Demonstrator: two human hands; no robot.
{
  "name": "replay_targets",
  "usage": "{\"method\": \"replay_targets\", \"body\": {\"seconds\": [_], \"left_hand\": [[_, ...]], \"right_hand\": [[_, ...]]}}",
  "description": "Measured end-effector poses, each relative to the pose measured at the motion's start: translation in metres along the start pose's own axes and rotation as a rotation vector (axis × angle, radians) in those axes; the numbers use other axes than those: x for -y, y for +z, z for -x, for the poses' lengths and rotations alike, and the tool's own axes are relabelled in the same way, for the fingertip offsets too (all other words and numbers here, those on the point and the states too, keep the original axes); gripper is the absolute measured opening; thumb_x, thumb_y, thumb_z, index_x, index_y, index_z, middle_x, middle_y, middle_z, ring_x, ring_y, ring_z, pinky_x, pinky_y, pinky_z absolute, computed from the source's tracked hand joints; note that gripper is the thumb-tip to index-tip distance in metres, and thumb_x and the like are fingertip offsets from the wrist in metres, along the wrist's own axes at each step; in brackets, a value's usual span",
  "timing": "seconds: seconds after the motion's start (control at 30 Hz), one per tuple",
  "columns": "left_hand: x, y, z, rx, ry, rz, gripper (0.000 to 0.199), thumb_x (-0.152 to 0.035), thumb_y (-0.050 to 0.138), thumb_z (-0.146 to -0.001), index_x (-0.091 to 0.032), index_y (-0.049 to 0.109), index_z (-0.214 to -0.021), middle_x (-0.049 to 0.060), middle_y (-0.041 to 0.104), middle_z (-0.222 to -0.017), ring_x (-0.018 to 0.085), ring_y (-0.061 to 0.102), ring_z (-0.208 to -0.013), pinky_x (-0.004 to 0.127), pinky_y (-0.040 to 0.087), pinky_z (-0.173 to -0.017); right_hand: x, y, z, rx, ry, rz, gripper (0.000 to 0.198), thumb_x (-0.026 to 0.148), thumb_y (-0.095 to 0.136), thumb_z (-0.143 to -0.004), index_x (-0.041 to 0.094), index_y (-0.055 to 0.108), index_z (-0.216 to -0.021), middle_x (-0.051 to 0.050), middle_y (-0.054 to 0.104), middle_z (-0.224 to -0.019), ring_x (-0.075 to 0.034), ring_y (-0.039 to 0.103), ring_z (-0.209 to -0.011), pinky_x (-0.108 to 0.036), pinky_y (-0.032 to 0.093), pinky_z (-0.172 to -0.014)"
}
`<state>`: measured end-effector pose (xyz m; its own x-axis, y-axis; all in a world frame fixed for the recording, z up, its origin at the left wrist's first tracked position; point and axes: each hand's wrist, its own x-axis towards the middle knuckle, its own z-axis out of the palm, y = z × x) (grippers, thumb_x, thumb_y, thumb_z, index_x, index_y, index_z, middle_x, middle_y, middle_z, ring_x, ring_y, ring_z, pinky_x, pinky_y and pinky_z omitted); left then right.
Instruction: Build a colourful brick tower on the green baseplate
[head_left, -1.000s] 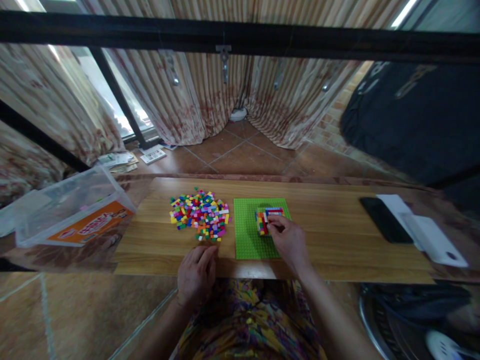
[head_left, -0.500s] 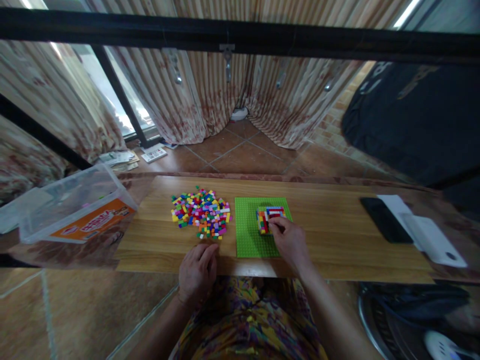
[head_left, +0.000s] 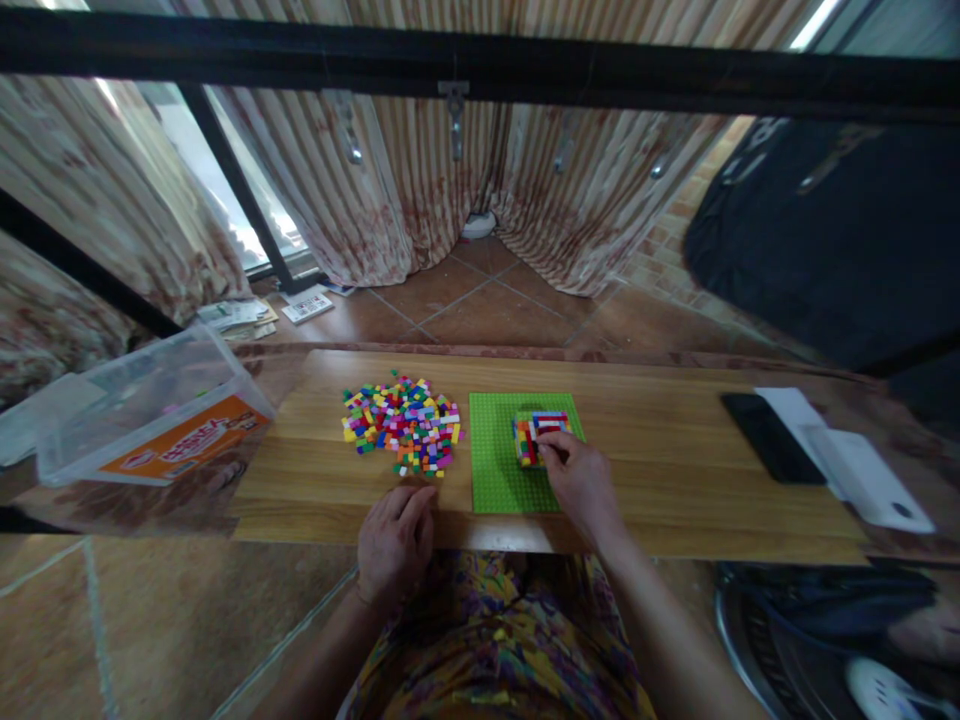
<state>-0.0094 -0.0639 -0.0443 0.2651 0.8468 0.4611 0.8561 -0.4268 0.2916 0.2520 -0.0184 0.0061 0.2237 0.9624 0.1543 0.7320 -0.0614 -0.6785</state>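
A green studded baseplate [head_left: 495, 488] lies near the middle of the wooden table. On it stands a low, roughly square structure of multicoloured toy bricks [head_left: 528, 452], with red and white bricks showing on top. My right hand [head_left: 585, 482] reaches over this structure from the right, thumb and index finger pinched together at its top. Whatever is between those fingertips is too small to make out. Resting on the table's front edge, my left hand [head_left: 396, 535] has its fingers curled in, and no object shows in it. Just beyond it spreads a loose pile of small coloured bricks [head_left: 403, 422].
A clear plastic box [head_left: 150, 400] with an orange label sits off the table's left end. At the right end of the wooden table [head_left: 675, 440] lie a black phone-like slab [head_left: 772, 440] and a white plastic piece [head_left: 870, 480]. A black bar [head_left: 480, 62] crosses overhead.
Both hands keep almost the same place and pose, with the right fingertips still at the brick structure. The whole view has shifted very slightly.
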Motion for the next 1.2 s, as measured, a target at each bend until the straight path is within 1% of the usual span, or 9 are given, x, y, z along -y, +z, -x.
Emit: {"method": "replay_targets", "body": {"seconds": [0.17,0.47,0.8,1.07,1.2], "left_hand": [[0.0013,0.0006,-0.0003,0.0,0.014,0.002,0.021,-0.018,0.052,-0.091,-0.02,0.065,-0.108,0.005,0.068,-0.089,0.018,0.062,-0.079,0.029,0.049,-0.074],[0.0012,0.0007,0.0006,0.003,0.003,-0.001,0.022,-0.017,0.054,-0.09,-0.02,0.066,-0.108,0.005,0.068,-0.09,0.018,0.063,-0.081,0.029,0.049,-0.075],[0.001,0.0006,0.0,0.001,0.024,-0.009,0.021,-0.016,0.053,-0.09,-0.019,0.066,-0.107,0.005,0.069,-0.09,0.018,0.063,-0.08,0.029,0.049,-0.074],[0.0002,-0.0005,-0.0007,-0.001,0.009,-0.015,0.022,-0.017,0.053,-0.09,-0.02,0.066,-0.107,0.006,0.069,-0.09,0.018,0.064,-0.08,0.029,0.05,-0.075],[-0.0003,-0.001,-0.0008,-0.001,0.005,-0.009,0.021,-0.018,0.052,-0.091,-0.02,0.066,-0.106,0.006,0.069,-0.091,0.018,0.065,-0.082,0.029,0.05,-0.076]], "right_hand": [[-0.0002,-0.0004,-0.0017,0.013,0.027,-0.028,0.023,0.028,0.052,-0.082,0.021,0.073,-0.086,-0.006,0.076,-0.088,-0.021,0.068,-0.077,-0.031,0.047,-0.072],[0.0007,-0.0011,-0.0021,0.017,0.032,-0.025,0.02,0.024,0.054,-0.081,0.022,0.073,-0.083,-0.005,0.076,-0.085,-0.02,0.068,-0.076,-0.03,0.047,-0.072],[0.0032,-0.0032,0.0004,0.009,0.017,-0.021,0.021,0.026,0.052,-0.082,0.02,0.072,-0.084,-0.005,0.075,-0.082,-0.02,0.067,-0.072,-0.029,0.044,-0.068],[0.0003,0.001,0.0018,-0.019,0.009,0.02,0.026,0.028,0.049,-0.084,0.02,0.072,-0.089,-0.008,0.076,-0.088,-0.021,0.068,-0.078,-0.03,0.045,-0.07],[0.0002,0.0008,0.0024,-0.012,0.015,0.011,0.026,0.029,0.049,-0.085,0.02,0.072,-0.089,-0.007,0.076,-0.088,-0.021,0.068,-0.076,-0.03,0.046,-0.07]]}}
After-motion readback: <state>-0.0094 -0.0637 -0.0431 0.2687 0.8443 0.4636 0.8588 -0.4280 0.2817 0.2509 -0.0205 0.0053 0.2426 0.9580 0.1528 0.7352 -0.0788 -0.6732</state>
